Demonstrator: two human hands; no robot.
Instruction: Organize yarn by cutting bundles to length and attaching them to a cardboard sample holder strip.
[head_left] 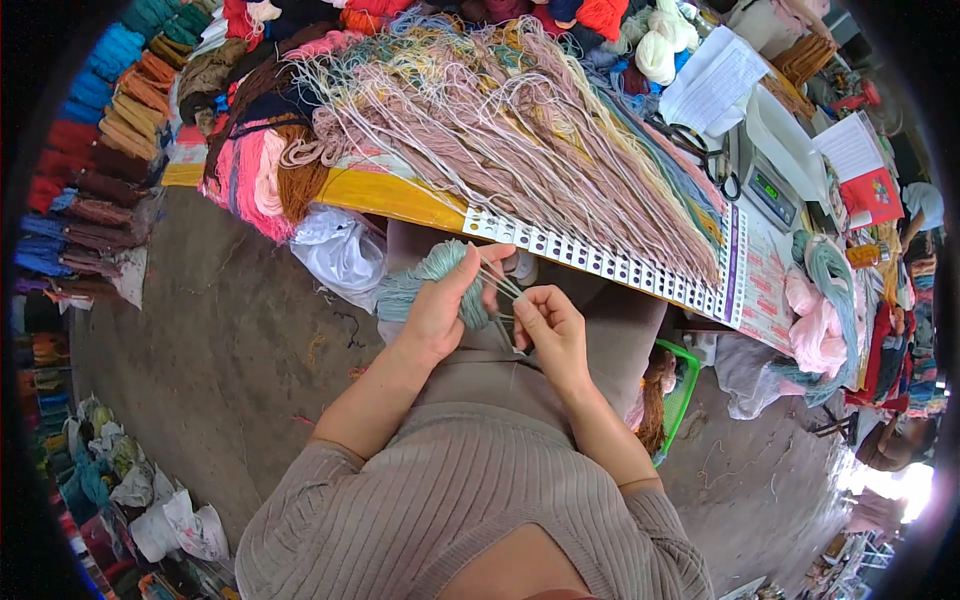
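Note:
Over my lap, my left hand [447,300] is wrapped round a pale blue-green skein of yarn [408,287]. Several strands run from it, stretched between my two hands. To the right of it, my right hand [549,332] pinches these strands between thumb and fingers. Just beyond my hands, many mauve and cream yarn lengths [560,150] lie fanned across the table. Their near ends meet a white card strip with a row of holes [600,262] along the table's front edge.
A digital scale [770,190], black-handled scissors [728,165] and papers [712,80] sit at the table's right. Pink and brown skeins [262,175] hang over the left end. A white plastic bag [340,250] is below the edge; a green basket [680,400] stands by my right side.

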